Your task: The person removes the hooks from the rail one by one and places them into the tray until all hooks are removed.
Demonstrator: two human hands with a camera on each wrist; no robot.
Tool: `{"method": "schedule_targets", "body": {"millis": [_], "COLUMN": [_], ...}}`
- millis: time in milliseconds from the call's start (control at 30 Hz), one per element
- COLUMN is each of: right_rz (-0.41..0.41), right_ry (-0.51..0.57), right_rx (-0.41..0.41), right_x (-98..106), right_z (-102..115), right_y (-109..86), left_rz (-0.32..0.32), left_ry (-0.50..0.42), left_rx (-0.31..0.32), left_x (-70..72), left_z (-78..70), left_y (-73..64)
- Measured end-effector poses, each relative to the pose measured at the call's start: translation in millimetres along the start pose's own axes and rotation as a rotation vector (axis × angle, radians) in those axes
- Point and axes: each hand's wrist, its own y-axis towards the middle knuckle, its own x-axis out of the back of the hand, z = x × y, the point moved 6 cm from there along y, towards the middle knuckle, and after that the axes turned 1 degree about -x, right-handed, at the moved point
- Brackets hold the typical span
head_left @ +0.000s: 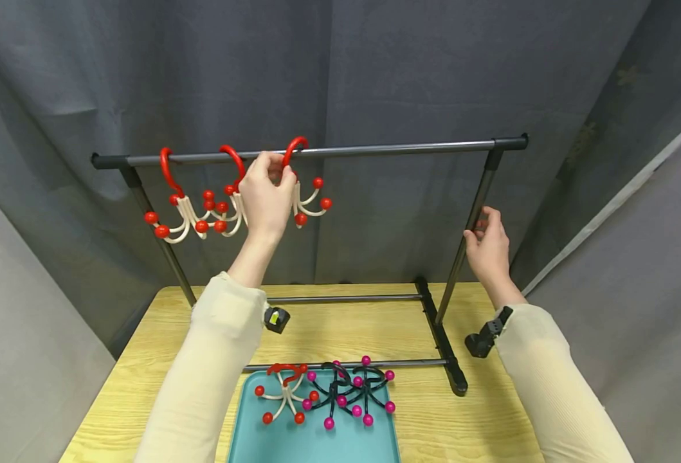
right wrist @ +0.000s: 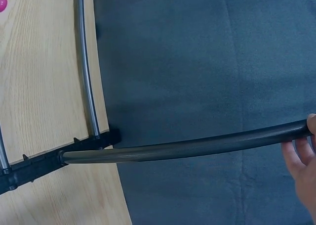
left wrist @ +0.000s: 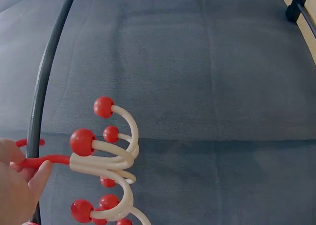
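Note:
A dark metal rack stands on the wooden table, its top rail [head_left: 375, 150] level across the view. Three red-and-cream hook hangers with red ball tips hang on the rail's left part. My left hand [head_left: 266, 196] pinches the red hook of the rightmost hanger [head_left: 305, 193] at the rail; the left wrist view shows its cream prongs [left wrist: 111, 158] beside my fingertips [left wrist: 29, 178]. My right hand [head_left: 487, 244] grips the rack's right upright post [head_left: 470, 225], seen as a dark tube [right wrist: 187, 147] in the right wrist view.
A teal tray [head_left: 294, 444] at the table's near edge holds one red-and-cream hanger [head_left: 285, 392] and black hangers with magenta balls [head_left: 352, 392]. The rack's black foot [head_left: 441, 334] crosses the table at right. Grey curtain surrounds the table.

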Motion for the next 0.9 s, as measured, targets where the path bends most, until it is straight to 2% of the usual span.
{"method": "schedule_targets", "body": {"millis": [200,500,700,900], "right_rz": [-0.005,-0.005,-0.016,-0.034], "right_ry": [0.0,-0.002,0.003,0.006], "right_rx": [-0.006,-0.011,-0.016,-0.012], "right_x": [0,0,3,5], "right_z": [0,0,-1,-1], "right_y": [-0.9,-1.3,-2.9,-5.8], "left_rz": [0.012,0.086,0.115,0.162], "left_ry": [-0.102,-0.385,-0.477,-0.443], "left_rx": [0.057,0.129,0.088,0.035], "left_x": [2.5,6.4,12.8,15.5], "left_z": [-1.0,-11.4,-19.3,-22.3], "left_y": [1.9,-4.4,-15.1,-29.1]}}
